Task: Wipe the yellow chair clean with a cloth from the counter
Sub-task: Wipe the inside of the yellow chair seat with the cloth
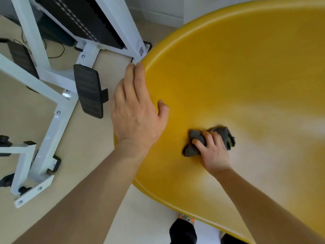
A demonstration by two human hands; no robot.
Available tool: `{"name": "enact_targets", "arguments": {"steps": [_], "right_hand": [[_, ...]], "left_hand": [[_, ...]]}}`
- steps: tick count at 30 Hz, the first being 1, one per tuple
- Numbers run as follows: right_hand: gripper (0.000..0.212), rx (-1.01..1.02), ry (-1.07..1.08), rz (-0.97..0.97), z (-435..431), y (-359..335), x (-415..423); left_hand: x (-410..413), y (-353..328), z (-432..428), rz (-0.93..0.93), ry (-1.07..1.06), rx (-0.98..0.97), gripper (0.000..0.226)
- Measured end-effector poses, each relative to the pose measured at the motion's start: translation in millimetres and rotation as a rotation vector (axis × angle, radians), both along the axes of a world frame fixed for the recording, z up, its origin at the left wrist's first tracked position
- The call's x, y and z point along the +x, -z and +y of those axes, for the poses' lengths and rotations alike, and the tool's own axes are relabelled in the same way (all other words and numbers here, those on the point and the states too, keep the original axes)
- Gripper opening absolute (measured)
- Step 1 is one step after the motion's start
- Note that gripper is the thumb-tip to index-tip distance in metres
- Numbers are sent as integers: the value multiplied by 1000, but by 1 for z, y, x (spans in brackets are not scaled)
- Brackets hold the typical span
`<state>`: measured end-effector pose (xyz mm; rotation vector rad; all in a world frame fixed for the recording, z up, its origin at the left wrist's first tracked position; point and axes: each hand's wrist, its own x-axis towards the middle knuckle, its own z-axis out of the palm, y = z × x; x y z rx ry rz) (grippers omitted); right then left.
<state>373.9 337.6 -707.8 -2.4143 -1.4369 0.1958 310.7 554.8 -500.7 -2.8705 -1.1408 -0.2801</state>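
The yellow chair (237, 71) is a wide, smooth plastic shell that fills the right side of the view. My left hand (137, 110) grips its left rim, fingers outside and thumb on the inner surface. My right hand (213, 152) presses a crumpled grey cloth (193, 148) flat against the seat, low in the shell. The cloth sticks out on both sides of my fingers.
A white metal exercise frame (52, 117) with black foot pads (88, 90) stands on the beige floor to the left, close to the chair's rim. Cables lie on the floor at the upper left. My legs and a shoe (184, 228) show below the chair's front edge.
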Motion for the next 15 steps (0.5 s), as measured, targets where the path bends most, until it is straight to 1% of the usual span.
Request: {"name": "enact_targets", "arguments": {"steps": [1,2,3,6,7,8,9,10,11,13,15], "right_hand": [[48,-43,-15,31,-3,-5,7],[52,-53,22,70,9,-15,18],[54,27,121,112,32,-30,32],[51,455,562,190,126,-93,89],[53,562,680,189,150,-108,97],[56,618,739,179,167,-117,91],[57,612,720,165,174,-117,73],[55,553,638,165,173,-107,45],[52,448,528,166,158,-88,10],[41,232,292,134,102,-46,-52],[37,78,158,138,40,-16,-82]], "left_hand": [[0,0,-1,7,2,-3,81],[-1,-1,-2,12,4,-11,81],[-1,-2,-3,11,6,-20,81],[-3,-2,-1,-9,2,-33,78],[-3,-2,0,-21,3,-41,77],[-2,-2,-1,-28,6,-52,75],[-3,-3,-1,-29,7,-60,73],[-4,-4,0,-26,8,-62,71],[-4,-4,1,-23,10,-64,70],[-5,-3,3,-16,13,-69,69],[-6,-2,3,-18,18,-60,67]]}}
